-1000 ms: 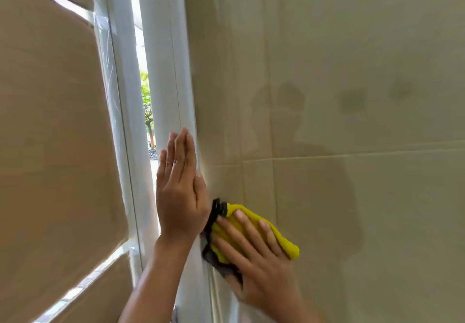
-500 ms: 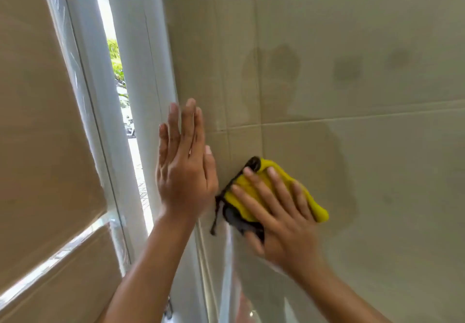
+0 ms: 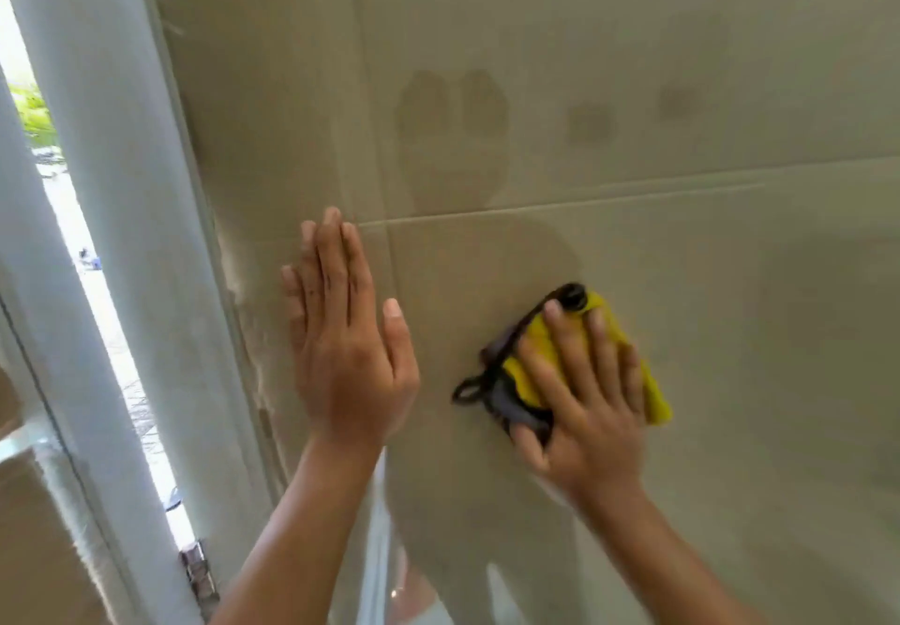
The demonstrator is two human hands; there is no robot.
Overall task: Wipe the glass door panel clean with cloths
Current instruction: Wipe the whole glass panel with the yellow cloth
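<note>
Cloth (image 3: 528, 373) farther from frame (image 3: 121, 186) edge

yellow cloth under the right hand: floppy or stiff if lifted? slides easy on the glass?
Probably floppy: the yellow cloth is bunched into a soft wad, a dark loop hanging loose at its edge. Likely light: flat fingers of the right hand alone pin it to the upright glass door panel. It should slide easily, but drop if released.
</note>
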